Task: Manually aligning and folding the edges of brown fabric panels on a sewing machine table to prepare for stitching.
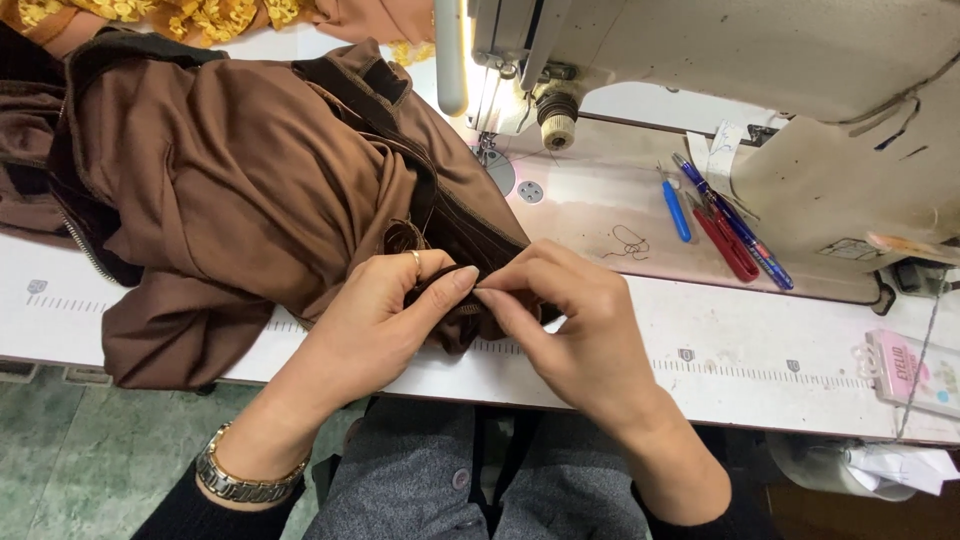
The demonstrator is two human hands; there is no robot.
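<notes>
We pinch the dark trim edge (470, 300) of the brown garment (250, 190) between left hand (385, 310) and right hand (570, 320), both closed on it. Next, we judge, feeding calls for a steady fold.

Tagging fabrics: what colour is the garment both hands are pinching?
Plain brown garment with darker brown trim, clearest in the head view.

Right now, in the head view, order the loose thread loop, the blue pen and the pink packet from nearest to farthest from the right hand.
1. Loose thread loop, just beyond the right hand.
2. Blue pen, farther right beside the machine.
3. Pink packet, at the table's right edge.
</notes>
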